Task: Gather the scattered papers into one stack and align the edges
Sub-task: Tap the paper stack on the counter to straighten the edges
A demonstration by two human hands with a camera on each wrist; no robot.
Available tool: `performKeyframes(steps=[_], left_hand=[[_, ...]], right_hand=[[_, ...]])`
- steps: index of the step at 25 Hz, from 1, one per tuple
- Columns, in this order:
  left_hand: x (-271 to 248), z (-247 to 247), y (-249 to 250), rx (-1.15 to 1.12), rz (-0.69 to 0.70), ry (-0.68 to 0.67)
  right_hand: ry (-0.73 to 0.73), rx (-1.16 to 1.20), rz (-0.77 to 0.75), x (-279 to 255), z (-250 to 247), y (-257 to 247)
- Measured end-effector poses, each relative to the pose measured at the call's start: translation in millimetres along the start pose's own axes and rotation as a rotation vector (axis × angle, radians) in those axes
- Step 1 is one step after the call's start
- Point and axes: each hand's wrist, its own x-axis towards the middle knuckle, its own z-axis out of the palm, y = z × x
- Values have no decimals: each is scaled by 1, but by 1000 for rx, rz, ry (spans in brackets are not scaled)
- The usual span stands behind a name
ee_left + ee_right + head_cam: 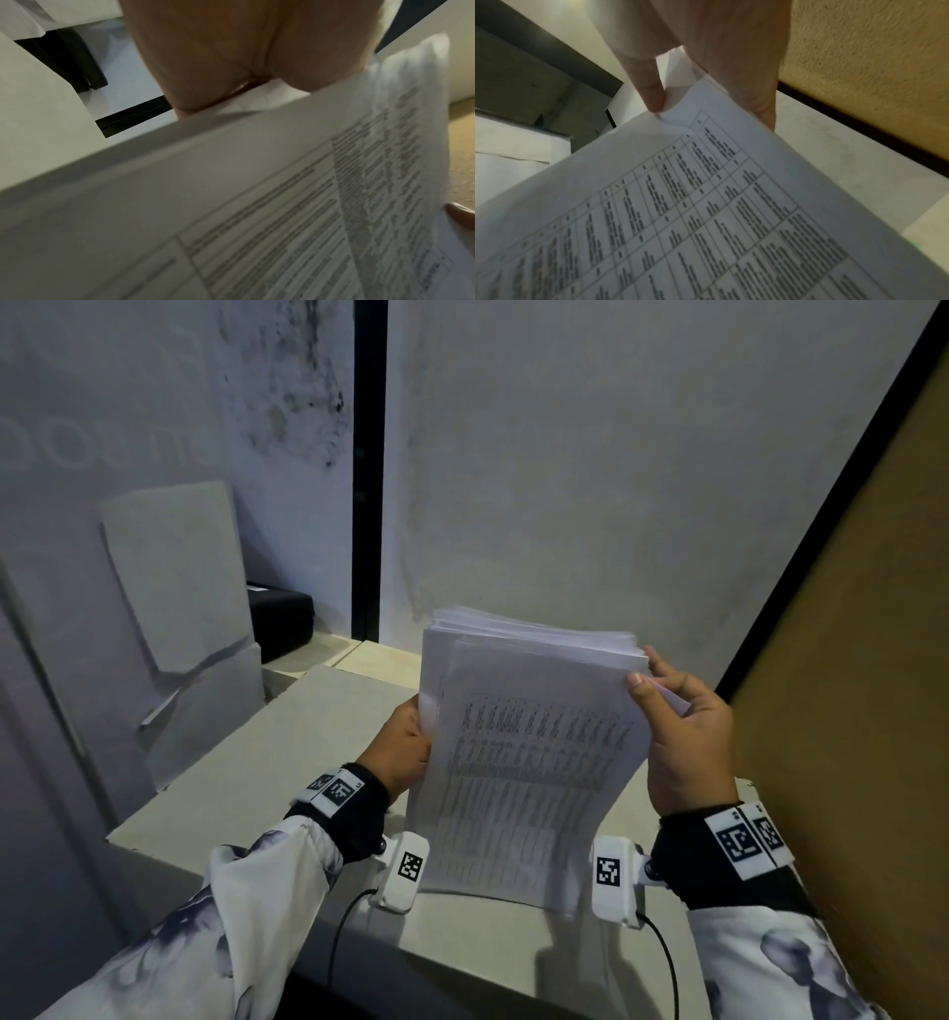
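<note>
Gripping the upright paper stack (524,762), both hands: left hand (405,747), right hand (688,742); printed tables too blurred to read.

paper stack (524,762) upright on table (287,762), left hand (405,747) left, right hand (688,742) right, black box (280,621) behind-left

sleeves (257,916): white, grey blotched print
cuffs (359,814): black
wristbands (747,839): white, black square codes
wrist cameras (403,870): white, coded, black cables (339,932)

Matt white paper stack (524,762); rough tan board (862,660); smooth matt tabletop (287,762).
</note>
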Motion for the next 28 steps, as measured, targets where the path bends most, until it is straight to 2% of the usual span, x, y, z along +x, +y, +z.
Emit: performKeyframes(steps=[5,7,9,10,12,14,16,17,19,22,28], left_hand=[[-4,1,2,-73,-34,18],[-9,2,5,-205,-77,11],[-13,6,2,-336,-33,-53],[-16,9,1,-304,21,-57],[-16,13,1,-71,72,52],[-14,11,-3,29,58,131],[-20,11,-14,19,53,112],[-24,12,-23,24,42,103],[-33,19,-41,38,22,124],[-36,27,-42,-5,23,230],[-27,38,-14,-8,105,351]], right_hand=[[15,42,16,9,3,7],[61,46,20,7,6,10],[114,-6,-36,-1,14,14],[146,-41,-82,-4,17,15],[172,-40,-113,-8,15,16],[37,57,3,-12,2,24],[-156,-3,153,-23,-8,49],[-182,-73,210,-32,-13,65],[-139,-140,268,-51,-14,88],[-92,-173,193,-61,-3,87],[-27,-243,-6,-63,17,57]])
